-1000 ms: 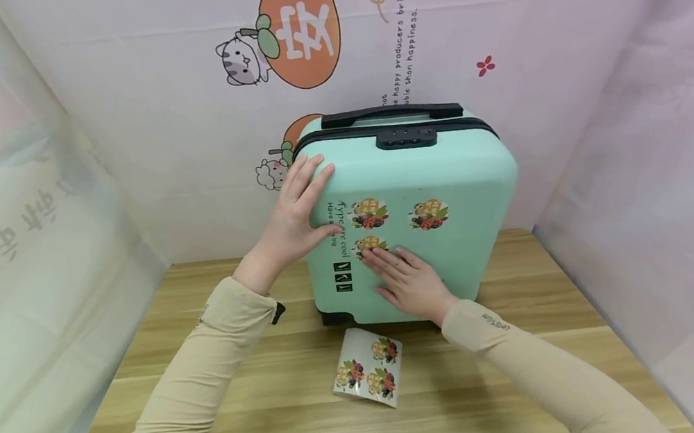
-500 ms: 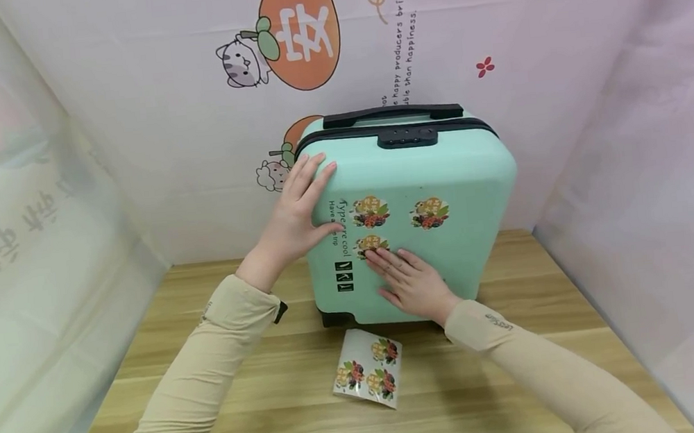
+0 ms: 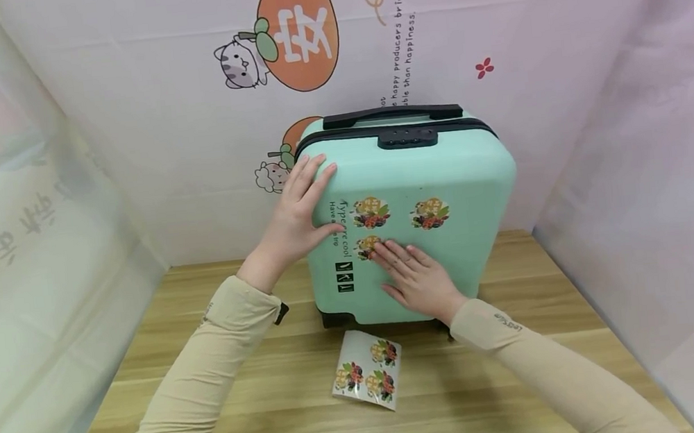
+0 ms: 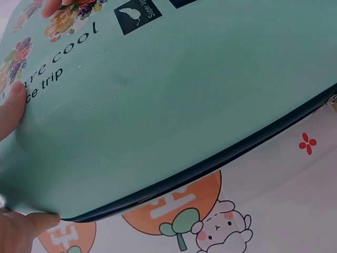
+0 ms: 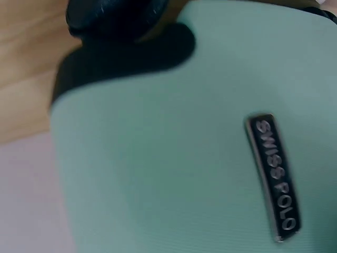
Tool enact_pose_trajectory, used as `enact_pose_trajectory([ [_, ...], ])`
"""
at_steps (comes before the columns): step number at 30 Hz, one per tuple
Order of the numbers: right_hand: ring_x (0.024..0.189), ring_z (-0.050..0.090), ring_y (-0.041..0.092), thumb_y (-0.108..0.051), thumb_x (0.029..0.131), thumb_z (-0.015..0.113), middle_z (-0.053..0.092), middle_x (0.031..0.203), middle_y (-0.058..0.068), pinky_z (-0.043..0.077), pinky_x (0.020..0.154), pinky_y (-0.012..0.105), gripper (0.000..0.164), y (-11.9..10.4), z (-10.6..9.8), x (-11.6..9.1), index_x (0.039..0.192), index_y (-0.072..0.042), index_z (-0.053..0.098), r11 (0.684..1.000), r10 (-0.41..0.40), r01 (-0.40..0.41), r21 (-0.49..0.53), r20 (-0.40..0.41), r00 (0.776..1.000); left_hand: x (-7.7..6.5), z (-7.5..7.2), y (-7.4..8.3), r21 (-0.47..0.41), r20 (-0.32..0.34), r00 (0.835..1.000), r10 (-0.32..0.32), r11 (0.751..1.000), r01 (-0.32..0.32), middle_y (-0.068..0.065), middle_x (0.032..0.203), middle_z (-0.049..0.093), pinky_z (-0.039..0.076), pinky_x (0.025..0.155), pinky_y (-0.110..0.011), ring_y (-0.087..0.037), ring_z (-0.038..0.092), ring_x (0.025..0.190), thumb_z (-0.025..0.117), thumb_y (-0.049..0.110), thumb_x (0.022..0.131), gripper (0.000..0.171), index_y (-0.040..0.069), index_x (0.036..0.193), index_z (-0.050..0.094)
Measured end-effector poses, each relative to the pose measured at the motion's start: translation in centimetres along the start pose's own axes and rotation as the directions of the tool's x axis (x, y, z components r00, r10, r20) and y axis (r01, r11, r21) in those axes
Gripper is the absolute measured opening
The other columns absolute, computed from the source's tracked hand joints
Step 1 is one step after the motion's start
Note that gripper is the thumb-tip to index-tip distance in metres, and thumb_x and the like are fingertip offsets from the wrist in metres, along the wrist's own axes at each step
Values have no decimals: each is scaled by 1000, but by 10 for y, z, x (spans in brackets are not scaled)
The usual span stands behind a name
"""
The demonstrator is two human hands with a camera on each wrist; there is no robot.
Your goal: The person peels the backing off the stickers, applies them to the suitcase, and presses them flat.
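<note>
A mint-green suitcase (image 3: 464, 170) stands upright on the table. My left hand (image 3: 294, 221) rests on its upper left corner, fingers spread and extended toward the top edge. The left thumb (image 4: 11, 112) lies on the front face beside the printed lettering. Lower down, the flat fingers of my right hand (image 3: 419, 283) touch the right part of a round fruit sticker (image 3: 367, 246), partly covering it. Two similar stickers are on the suitcase, one just above (image 3: 371, 213) and another to the right (image 3: 430, 214). The right hand is out of sight in its own wrist view.
A white sticker sheet (image 3: 356, 348) with three fruit stickers lies on the wooden table (image 3: 265, 405) in front of the suitcase. The suitcase has a black top handle (image 3: 392, 113), a wheel (image 5: 113, 18) and a nameplate (image 5: 274, 176). Printed cloth (image 3: 190, 155) hangs behind and at both sides.
My right hand has slid slightly to the right across the lower sticker, uncovering more of it. The left hand has stayed in place.
</note>
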State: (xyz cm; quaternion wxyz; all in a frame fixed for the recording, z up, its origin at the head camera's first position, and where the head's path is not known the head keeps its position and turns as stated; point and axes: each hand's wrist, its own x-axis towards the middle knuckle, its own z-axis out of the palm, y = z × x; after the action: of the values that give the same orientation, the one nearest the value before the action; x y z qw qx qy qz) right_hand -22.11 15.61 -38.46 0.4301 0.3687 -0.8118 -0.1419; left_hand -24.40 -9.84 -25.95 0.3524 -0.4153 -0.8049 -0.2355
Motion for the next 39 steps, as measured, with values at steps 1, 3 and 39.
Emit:
enact_pose_trajectory([
  [1, 146, -12, 13, -46, 103, 16, -17, 158, -1, 1, 120, 30, 63, -1, 0, 2, 152, -13, -6, 1000, -19, 19, 13, -12, 1000, 0, 0, 0, 0, 3, 1000, 0, 1000, 0, -20, 148, 33, 16, 119, -43, -40, 20, 141, 87, 17, 65, 91, 0, 141, 40],
  [3, 146, -10, 12, -46, 102, 25, -14, 158, -3, 4, 120, 31, 65, -2, -2, 8, 152, -15, -2, 998, -64, 65, 28, -19, 998, 0, 1, 0, 1, 5, 1000, 2, 1000, -2, -19, 149, 33, 16, 119, -43, -40, 20, 141, 87, 16, 65, 91, 0, 141, 40],
  [39, 127, 39, 30, -41, 103, 22, 40, 145, 13, 27, 103, 53, 49, -21, -35, 2, 138, -17, 46, 986, 15, -7, 164, -45, 999, -29, 10, 14, 109, -80, 997, 1, 994, 7, -24, 149, 25, 23, 114, -53, -44, 21, 139, 75, 15, 80, 67, 5, 138, 43],
])
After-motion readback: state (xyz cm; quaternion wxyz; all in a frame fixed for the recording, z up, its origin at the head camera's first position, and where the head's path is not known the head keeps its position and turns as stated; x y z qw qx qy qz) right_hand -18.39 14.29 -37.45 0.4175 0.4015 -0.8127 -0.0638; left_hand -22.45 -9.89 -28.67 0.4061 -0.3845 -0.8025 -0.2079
